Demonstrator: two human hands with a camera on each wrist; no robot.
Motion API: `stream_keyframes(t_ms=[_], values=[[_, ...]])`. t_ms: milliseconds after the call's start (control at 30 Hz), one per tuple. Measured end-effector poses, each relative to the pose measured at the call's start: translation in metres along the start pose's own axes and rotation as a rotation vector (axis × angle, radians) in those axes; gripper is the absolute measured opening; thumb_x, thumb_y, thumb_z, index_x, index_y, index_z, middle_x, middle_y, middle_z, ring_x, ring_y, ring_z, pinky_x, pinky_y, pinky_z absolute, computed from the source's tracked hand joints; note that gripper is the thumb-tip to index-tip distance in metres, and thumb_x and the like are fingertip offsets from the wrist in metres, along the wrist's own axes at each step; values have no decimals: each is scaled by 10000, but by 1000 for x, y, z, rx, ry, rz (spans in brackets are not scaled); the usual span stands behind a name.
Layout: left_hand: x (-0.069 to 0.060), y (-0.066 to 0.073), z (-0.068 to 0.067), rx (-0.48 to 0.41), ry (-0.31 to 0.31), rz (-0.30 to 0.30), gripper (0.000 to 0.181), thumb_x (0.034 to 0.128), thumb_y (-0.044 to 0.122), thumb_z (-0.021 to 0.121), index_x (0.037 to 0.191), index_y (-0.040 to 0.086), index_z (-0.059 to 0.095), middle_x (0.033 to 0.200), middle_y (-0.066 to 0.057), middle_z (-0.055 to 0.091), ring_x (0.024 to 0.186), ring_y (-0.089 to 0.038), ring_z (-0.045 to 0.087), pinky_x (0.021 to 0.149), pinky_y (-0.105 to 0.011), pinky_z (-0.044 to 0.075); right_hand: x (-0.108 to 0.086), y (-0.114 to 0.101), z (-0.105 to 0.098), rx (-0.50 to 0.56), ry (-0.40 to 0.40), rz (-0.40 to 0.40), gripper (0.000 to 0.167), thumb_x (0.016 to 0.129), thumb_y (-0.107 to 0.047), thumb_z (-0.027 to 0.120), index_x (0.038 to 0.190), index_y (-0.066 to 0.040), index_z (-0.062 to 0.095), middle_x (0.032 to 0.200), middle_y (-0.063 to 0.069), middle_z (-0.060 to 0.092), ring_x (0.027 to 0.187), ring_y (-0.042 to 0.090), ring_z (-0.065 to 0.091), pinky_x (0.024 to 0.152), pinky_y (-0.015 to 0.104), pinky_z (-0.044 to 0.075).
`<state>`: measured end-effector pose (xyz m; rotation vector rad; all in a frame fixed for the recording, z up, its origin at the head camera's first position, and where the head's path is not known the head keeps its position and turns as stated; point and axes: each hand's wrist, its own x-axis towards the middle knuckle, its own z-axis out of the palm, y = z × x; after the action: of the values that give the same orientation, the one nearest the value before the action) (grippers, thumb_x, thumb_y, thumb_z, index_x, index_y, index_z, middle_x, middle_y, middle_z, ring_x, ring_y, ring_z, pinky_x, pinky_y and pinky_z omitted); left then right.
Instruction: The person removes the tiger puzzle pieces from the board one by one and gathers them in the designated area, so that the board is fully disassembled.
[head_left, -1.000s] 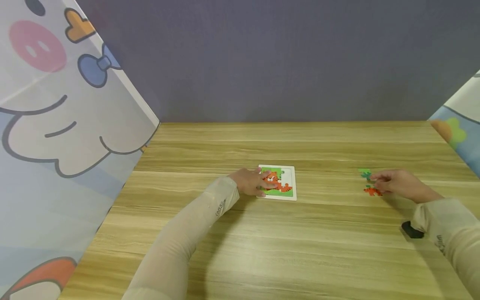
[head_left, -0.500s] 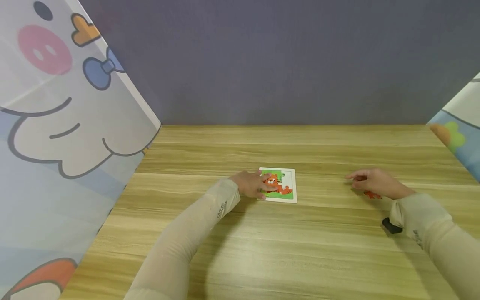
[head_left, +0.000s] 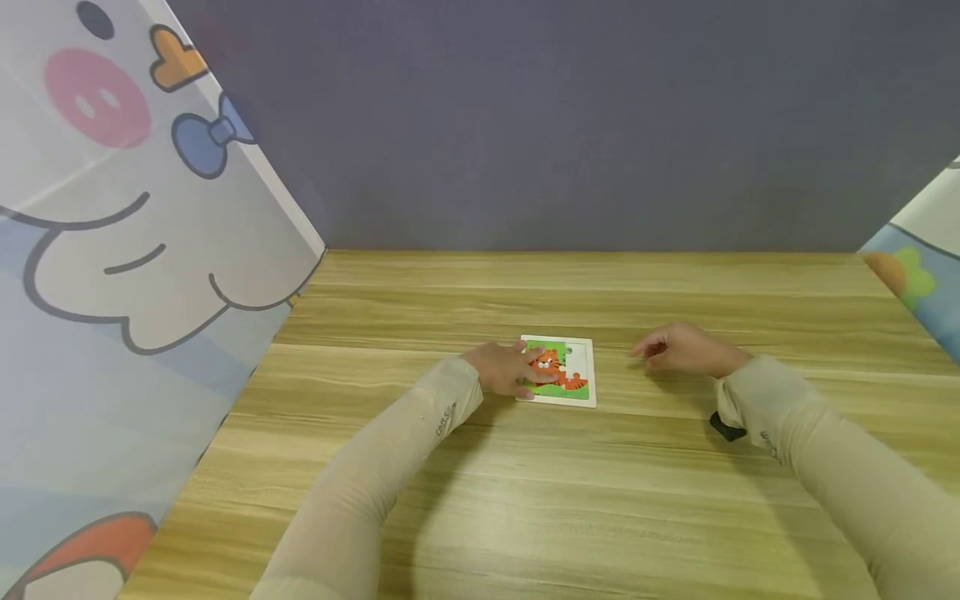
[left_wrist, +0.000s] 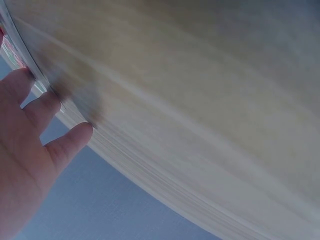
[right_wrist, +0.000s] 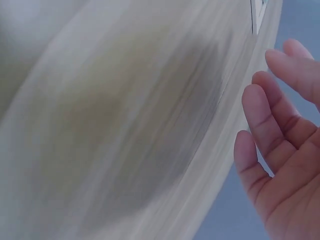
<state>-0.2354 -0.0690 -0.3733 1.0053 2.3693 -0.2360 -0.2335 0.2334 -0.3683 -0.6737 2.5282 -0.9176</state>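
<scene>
My left hand (head_left: 504, 368) lies with fingers spread over the left side of a white-framed tiger puzzle (head_left: 555, 401), which has a white gap at its upper right. The left wrist view shows the left hand (left_wrist: 35, 130) with fingertips at the puzzle's edge. To the right of the puzzle, my right hand (head_left: 686, 348) is above the table, apart from the frame. Its fingers are bent, and thumb and index finger are near each other in the right wrist view, where the right hand (right_wrist: 285, 150) shows no visible piece. Whether it pinches one is hidden.
The wooden table (head_left: 562, 500) meets a dark grey panel (head_left: 585, 125) at the back. Cartoon-printed walls stand left (head_left: 150, 275) and right (head_left: 915, 242). A black object (head_left: 727, 427) is at the right wrist.
My right hand has moved left towards the puzzle from the loose green and orange pieces, which are out of sight now. My left hand has stayed on the puzzle.
</scene>
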Motion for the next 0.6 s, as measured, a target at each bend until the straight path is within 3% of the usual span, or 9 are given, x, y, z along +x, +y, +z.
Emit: stream_keyframes(t_ms=[233, 500, 600], values=[[0, 1, 0, -8, 7, -15, 568, 962, 477, 466, 1483, 450, 241, 1600, 46, 54, 1456, -249, 68, 561, -210, 399, 19, -21, 13, -98, -82, -51, 241, 825, 51, 660, 1063, 48, 697, 804, -6, 610, 708, 131, 472, 627, 282, 424], [1, 1, -1, -11, -12, -34, 563, 963, 475, 470, 1474, 481, 232, 1600, 68, 62, 1456, -219, 79, 745, -248, 480, 33, -36, 21, -104, -118, -110, 254, 792, 89, 655, 1039, 52, 703, 703, -26, 509, 660, 118, 426, 615, 263, 398], [2, 0, -1, -21, -16, -40, 566, 961, 475, 476, 1470, 491, 231, 1600, 74, 61, 1456, -215, 77, 735, -238, 476, 38, -40, 23, -118, -133, -130, 250, 795, 93, 646, 1033, 46, 703, 711, -35, 517, 660, 110, 427, 627, 263, 403]])
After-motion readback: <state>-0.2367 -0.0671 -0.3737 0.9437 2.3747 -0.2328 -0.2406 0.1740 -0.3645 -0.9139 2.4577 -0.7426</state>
